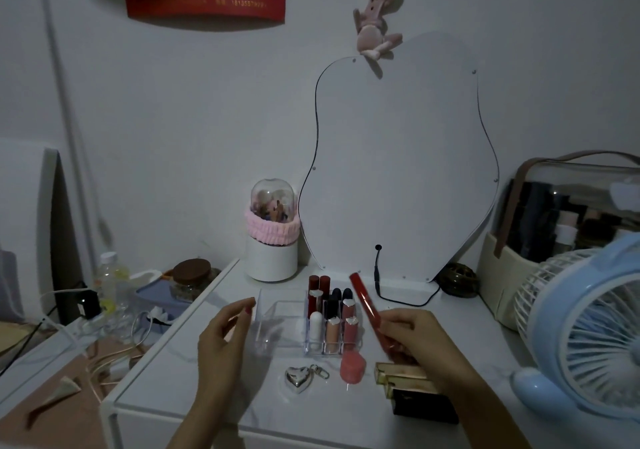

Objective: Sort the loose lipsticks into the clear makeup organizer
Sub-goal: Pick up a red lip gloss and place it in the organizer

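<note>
red lipstick in right hand

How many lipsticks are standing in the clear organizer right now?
9 as far as I can tell, all in the clear organizer's right-hand slots: three at the back, three in the middle, three in front. Dim light may hide more.

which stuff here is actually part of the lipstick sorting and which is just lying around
Job: red lipstick tube held in right hand; clear organizer; lipsticks in its slots; left hand.

Lying about: heart keychain, pink round case, blue fan, mirror.
</note>
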